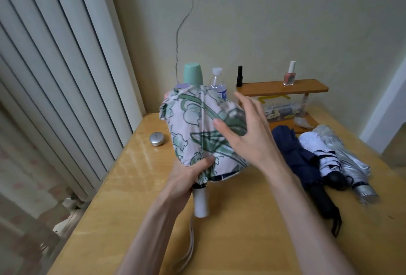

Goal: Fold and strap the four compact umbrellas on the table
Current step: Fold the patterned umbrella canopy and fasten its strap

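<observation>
Bare table point(252, 219) front centre; three umbrellas point(325, 164) block right, shelf point(283, 88) behind.

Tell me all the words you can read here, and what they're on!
Nothing here can be read for sure.
On the water bottle: white marks on its blue label, too blurred to read.
On the clear box under the wooden shelf: printed pictures, too blurred to read.

Glossy wooden table point(241, 230), soft printed-cloth umbrella point(197, 125), matt metal tin point(156, 139)
</observation>
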A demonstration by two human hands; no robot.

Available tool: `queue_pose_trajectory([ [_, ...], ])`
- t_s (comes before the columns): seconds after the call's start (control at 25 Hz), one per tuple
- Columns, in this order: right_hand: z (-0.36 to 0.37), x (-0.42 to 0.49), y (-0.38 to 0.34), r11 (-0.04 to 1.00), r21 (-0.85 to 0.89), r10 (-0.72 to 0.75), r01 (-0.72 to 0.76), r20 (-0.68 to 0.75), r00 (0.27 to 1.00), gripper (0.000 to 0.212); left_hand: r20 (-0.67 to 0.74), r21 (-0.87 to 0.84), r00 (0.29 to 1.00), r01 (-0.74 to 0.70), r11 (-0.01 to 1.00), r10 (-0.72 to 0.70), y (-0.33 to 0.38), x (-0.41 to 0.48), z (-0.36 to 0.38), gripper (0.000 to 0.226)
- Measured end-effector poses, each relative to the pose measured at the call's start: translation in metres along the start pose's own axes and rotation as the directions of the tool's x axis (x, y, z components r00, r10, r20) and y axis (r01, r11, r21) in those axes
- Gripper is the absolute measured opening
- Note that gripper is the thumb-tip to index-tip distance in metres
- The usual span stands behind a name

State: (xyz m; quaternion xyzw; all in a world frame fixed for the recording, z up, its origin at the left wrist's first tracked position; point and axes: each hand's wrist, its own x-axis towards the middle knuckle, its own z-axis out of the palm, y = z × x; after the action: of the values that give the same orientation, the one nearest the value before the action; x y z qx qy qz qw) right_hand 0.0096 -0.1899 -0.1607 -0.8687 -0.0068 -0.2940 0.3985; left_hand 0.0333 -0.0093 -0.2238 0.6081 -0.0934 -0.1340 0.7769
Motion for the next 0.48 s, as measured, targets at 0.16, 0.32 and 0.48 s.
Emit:
queue_pose_trajectory([
  [0.16, 0.014, -0.005, -0.005, 0.999, 0.04, 0.0, -0.003, 0.078, 0.997, 0.023, -0.118, -0.081, 0.987, -0.122, 0.989, 0.112, 0.008, 0.007, -0.009, 0.042],
  [0.32, 0.039, -0.009, -0.003, 0.968, 0.209, 0.095, -0.14, 0.212, 0.973, 0.036, -0.125, -0.142, 0.979, -0.178, 0.974, 0.161, 0.015, 0.006, -0.017, 0.045],
  [0.48, 0.045, -0.009, 0.006, 0.84, 0.259, 0.408, -0.477, 0.28, 0.869, 0.042, -0.169, -0.182, 0.976, -0.165, 0.969, 0.134, 0.014, 0.009, -0.022, 0.038],
])
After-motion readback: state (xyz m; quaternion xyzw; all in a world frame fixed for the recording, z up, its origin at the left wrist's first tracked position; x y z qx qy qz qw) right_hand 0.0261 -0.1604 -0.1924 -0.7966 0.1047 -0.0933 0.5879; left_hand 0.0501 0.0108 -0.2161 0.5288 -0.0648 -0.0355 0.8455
